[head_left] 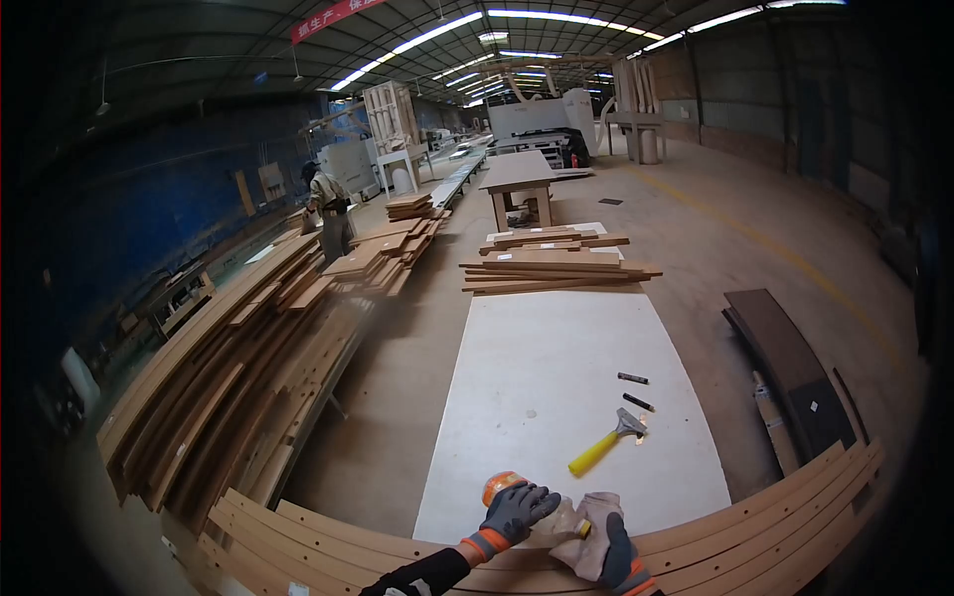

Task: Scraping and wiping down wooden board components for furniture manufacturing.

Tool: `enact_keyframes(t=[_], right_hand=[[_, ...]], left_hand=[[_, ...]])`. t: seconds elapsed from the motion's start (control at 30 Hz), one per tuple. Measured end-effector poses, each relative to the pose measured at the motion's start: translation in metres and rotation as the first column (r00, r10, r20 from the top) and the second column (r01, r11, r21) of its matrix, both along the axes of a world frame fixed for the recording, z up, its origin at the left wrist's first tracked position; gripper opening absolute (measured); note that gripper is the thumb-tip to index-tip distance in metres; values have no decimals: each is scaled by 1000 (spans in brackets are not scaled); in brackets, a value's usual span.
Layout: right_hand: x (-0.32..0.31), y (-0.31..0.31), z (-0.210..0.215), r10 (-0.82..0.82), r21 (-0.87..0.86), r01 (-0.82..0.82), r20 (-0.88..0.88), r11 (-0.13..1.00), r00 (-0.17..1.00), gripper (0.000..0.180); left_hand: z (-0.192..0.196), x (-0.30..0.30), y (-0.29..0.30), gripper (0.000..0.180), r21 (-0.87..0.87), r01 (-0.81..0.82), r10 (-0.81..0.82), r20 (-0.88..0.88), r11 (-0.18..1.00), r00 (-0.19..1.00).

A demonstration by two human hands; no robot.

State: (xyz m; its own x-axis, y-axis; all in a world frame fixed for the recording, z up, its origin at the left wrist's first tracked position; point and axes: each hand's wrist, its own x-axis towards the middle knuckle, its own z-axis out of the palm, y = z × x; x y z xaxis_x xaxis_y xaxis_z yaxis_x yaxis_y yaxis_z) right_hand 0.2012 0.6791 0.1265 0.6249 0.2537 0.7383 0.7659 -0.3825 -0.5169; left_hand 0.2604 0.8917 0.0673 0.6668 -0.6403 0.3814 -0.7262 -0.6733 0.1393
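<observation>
My left hand (522,512), in a grey glove with an orange cuff, is closed over what looks like a tilted bottle, its orange end (500,486) showing past the fingers. A translucent part and a small yellow tip (584,529) point toward a pale pinkish cloth (594,556). My right hand (622,556), gloved alike, grips that crumpled cloth from its right side. Beyond the hands, on a long white board (527,397), lies a scraper (596,452) with a yellow handle and metal blade. Two black markers (632,377) rest farther up the board.
Drilled wooden planks (735,536) run across the near edge below my hands. More planks are stacked on the board's far end (556,273) and along the left (229,387). Dark panels (790,358) lie at right. A worker (333,209) stands at far left; a table (517,171) is beyond.
</observation>
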Motion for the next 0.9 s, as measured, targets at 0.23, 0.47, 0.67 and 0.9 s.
enact_keyframes(t=[0.23,0.47,0.67,0.9], right_hand=[[32,-6,33,-103,-417,15,-190,909,976,59],[-28,-35,-15,912,937,338,-212,88,350,70],[-148,-110,-17,717,899,376,-413,224,561,71],[-212,-166,26,87,777,586,-616,230,783,41]], left_hand=[[5,-2,-1,63,-278,-114,136,59,954,989],[-27,28,7,84,-764,-503,165,-480,404,862],[-61,56,27,88,-718,-535,57,-573,445,817],[-83,-20,71,104,-386,-597,504,-321,703,802]])
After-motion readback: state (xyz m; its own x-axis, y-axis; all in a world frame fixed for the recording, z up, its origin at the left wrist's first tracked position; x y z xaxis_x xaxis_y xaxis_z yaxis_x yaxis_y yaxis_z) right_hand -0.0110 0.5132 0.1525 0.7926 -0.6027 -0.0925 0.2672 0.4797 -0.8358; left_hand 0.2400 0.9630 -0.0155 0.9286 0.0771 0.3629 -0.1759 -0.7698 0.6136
